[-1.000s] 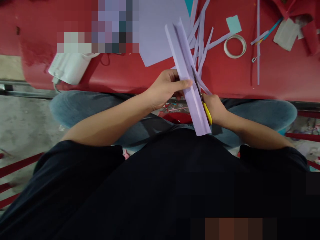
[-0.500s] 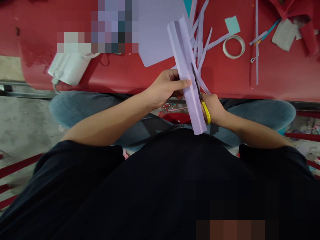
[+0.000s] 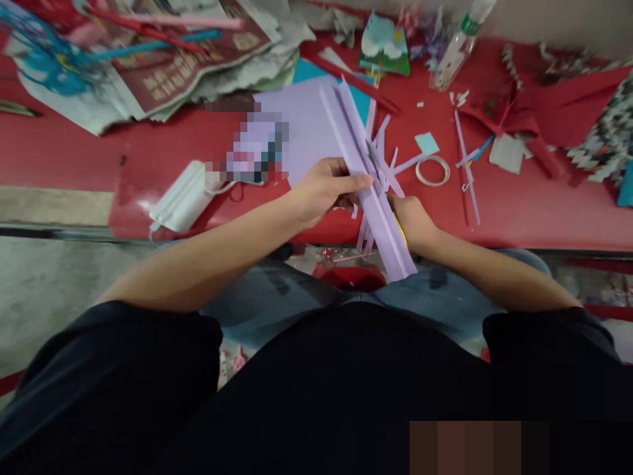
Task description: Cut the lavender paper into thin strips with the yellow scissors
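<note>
Folded purple paper (image 3: pixel 353 155) is up off the red table (image 3: pixel 534 211), between my two hands. Left of my left hand (image 3: pixel 329 191) sits a white box (image 3: pixel 180 198). A big purple sheet (image 3: pixel 301 119) lies just past that hand. My left hand pinches the folded paper, thumb on top. My right hand (image 3: pixel 414 221) is curled around the yellow scissors (image 3: pixel 401 231), with the blades at the paper's right edge. Past my right hand, a bit to the right, lies a white ring (image 3: pixel 418 173).
</note>
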### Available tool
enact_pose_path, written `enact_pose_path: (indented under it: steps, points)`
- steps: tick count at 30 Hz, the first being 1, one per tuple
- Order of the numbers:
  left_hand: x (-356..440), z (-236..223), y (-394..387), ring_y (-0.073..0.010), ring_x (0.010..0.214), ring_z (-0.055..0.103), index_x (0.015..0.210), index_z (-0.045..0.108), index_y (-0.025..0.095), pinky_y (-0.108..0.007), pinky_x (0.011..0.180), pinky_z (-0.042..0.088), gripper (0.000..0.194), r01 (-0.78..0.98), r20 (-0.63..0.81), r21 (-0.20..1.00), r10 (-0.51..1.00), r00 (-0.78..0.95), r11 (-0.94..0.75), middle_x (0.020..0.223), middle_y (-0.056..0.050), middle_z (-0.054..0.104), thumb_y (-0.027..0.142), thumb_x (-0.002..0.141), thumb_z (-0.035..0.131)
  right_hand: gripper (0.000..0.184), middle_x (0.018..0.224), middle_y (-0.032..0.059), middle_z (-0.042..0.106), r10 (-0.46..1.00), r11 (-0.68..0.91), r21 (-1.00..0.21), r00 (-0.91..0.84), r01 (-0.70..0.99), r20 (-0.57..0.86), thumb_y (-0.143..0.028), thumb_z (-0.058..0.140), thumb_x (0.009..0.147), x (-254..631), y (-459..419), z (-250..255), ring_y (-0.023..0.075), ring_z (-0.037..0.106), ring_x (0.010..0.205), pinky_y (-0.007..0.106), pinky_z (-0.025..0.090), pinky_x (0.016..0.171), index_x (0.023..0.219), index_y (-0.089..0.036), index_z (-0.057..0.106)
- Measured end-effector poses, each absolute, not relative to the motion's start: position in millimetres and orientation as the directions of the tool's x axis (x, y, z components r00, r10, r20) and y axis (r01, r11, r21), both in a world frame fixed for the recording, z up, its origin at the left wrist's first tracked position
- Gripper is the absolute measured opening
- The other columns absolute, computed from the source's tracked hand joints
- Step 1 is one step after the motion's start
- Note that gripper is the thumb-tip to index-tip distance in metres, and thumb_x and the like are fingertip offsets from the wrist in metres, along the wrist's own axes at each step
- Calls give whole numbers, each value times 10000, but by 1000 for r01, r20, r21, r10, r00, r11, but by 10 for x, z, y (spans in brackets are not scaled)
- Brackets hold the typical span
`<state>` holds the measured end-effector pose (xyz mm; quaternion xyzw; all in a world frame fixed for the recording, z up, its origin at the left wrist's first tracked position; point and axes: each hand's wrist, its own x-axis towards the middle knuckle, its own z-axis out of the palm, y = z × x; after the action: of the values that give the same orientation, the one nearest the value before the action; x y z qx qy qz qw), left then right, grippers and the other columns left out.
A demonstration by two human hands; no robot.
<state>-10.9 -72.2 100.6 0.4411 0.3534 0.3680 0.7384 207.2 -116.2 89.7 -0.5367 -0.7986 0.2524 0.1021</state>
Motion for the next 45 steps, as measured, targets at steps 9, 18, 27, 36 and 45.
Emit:
enact_pose_path:
  steps: [9,18,27,36,45]
  points:
    - [-183,1120,118,-98,540,628,808,741,163,-212,471,463,274,-174,-64,973,900,431,152,673,-21,696,371,808,919,214,806,123,796,924,324,-523,-381,788,-2,-294,509,1029,2014,-358,929,267,755,709,339,481,668,960,-179,676]
    - [183,821,647,-73,478,475,828,579,242,-218,426,405,479,-384,-3,919,974,225,91,624,75,507,548,796,946,340,682,60,704,952,211,-702,-306,680,-10,-491,425,1052,2102,-114,794,224,678,599,330,471,632,819,-260,511]
    - [102,661,460,-79,482,581,929,647,244,-194,402,492,386,-411,80,910,949,306,56,702,56,636,497,862,930,246,658,69,689,921,212,-687,-378,695,-97,-402,428,997,2093,-266,819,222,638,534,326,399,582,857,-236,543]
    - [130,457,481,-90,564,635,936,688,220,-200,521,552,333,-480,198,877,936,291,-36,733,29,661,480,904,895,206,654,91,704,907,222,-605,-390,764,-161,-281,449,890,2103,-308,707,224,644,524,315,388,571,921,-173,621]
    - [134,399,421,-68,632,577,865,676,207,-187,603,501,285,-406,200,907,964,177,-114,747,28,613,386,912,892,345,656,116,722,912,228,-564,-377,793,-162,-360,407,949,2068,-341,738,237,640,511,329,389,565,993,-127,658]
